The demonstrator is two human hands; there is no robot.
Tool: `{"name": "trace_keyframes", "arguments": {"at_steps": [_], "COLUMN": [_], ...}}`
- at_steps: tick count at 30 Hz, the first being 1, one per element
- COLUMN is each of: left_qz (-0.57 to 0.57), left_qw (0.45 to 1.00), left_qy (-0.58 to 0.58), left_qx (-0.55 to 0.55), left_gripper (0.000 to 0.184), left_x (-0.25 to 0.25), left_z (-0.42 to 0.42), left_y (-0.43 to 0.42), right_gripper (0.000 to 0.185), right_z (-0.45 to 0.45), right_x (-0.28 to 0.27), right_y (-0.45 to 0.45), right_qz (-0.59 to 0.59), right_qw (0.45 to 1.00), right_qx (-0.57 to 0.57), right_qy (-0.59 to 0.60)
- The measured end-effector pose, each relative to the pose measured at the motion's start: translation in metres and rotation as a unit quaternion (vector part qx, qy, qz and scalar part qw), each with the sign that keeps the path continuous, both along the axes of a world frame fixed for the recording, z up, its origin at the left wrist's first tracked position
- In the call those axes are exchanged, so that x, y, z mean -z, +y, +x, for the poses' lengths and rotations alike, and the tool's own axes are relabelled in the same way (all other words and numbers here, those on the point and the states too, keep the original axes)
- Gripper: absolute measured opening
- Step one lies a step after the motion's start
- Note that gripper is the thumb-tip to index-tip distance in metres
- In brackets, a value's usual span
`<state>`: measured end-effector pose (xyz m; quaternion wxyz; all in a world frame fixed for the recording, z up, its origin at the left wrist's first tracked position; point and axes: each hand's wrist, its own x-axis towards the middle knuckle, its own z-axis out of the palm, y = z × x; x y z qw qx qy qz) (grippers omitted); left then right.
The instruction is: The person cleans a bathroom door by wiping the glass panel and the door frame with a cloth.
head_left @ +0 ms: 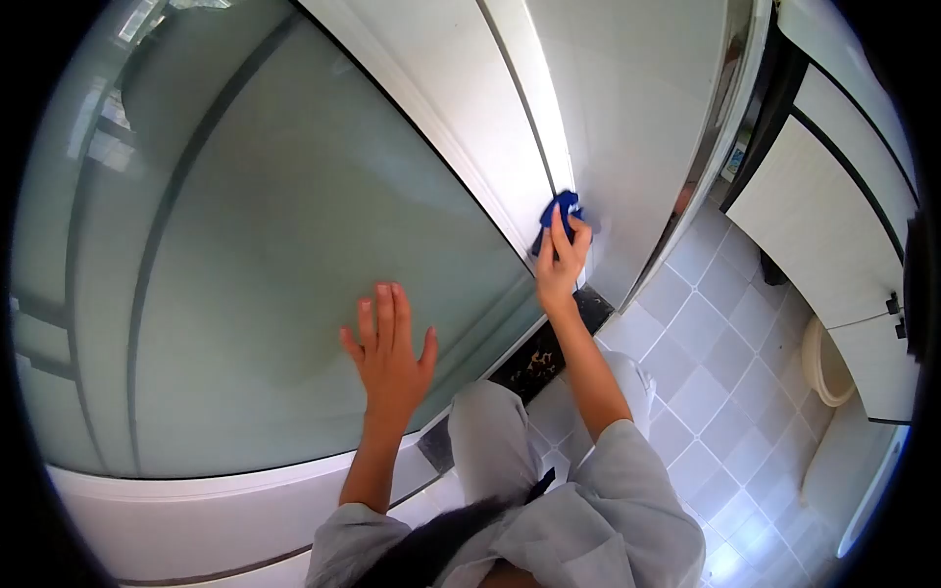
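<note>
My left hand (390, 353) lies against the frosted glass panel (265, 245) of a white-framed door, its fingers stretched out and apart, holding nothing. In my right hand (562, 260) is a dark blue cloth (549, 223), bunched under the fingers. The cloth touches the white frame (495, 147) low down, near the corner where it meets the white side panel (627, 108). Part of the cloth is hidden behind my fingers.
A dark marbled threshold (539, 358) runs below the door by my knees. Grey and white tiles (720, 338) cover the floor on the right. Beyond them stand a white cabinet (814, 211) with black edges and a cream-coloured bin or basin (828, 363).
</note>
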<state>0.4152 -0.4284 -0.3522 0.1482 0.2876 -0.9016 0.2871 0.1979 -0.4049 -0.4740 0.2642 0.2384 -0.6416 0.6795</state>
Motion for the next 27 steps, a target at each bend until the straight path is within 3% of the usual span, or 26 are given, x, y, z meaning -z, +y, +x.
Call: {"name": "trace_keyframes", "arguments": {"at_steps": [3,7,11,17,23,27], "left_qz": [0.031,0.002,0.001,-0.053,-0.052,-0.030], "left_qw": [0.999,1.000,1.000,0.999,0.998,0.999], "left_qy": [0.005,-0.001,-0.006,0.006,0.007,0.007], "left_qx": [-0.003,-0.011,-0.014,-0.009,-0.018,-0.021], "left_gripper": [0.072,0.071,0.070,0.071,0.072,0.071], "left_x": [0.001,0.002,0.003,0.003,0.004,0.008], "left_z": [-0.005,-0.004,-0.001,0.002,0.005,0.006], "left_y": [0.001,-0.003,-0.005,-0.004,-0.003,-0.003], "right_gripper": [0.031,0.021,0.016,0.015,0.016,0.016], "right_z": [-0.005,-0.021,-0.041,-0.026,-0.035,-0.023], "right_x": [-0.002,-0.092,-0.158,-0.111,-0.182,-0.086], "right_y": [0.010,0.002,-0.003,-0.001,-0.017,-0.008], "right_qz": [0.004,-0.114,-0.185,-0.153,-0.216,-0.106], "right_qw": [0.998,0.987,0.970,0.977,0.956,0.973], "right_qx": [-0.063,-0.080,-0.142,-0.136,-0.096,-0.102], "right_qy": [-0.027,0.078,0.071,0.061,0.174,0.177]}}
